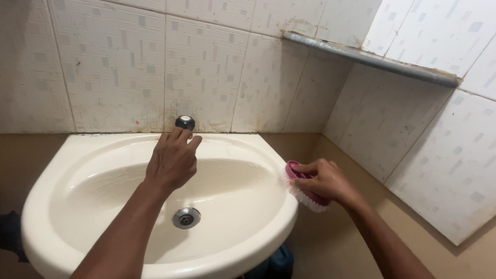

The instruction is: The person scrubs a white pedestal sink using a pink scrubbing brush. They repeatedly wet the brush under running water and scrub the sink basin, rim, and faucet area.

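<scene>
My left hand (172, 161) pinches the tap knob (185, 122) behind the cream washbasin (54, 181) | right hand (329, 180) clamps pink scrub brush (303, 190) against the basin's right rim | brush looks light, stiff-backed, likely slippery wet; best held across its back.

Two bare forearms, no sleeves, gloves, watch or rings visible; left hand (172, 159) and right hand (326, 179) both uncovered, short plain nails on the fingers, arms lean, running out of frame at bottom.
</scene>
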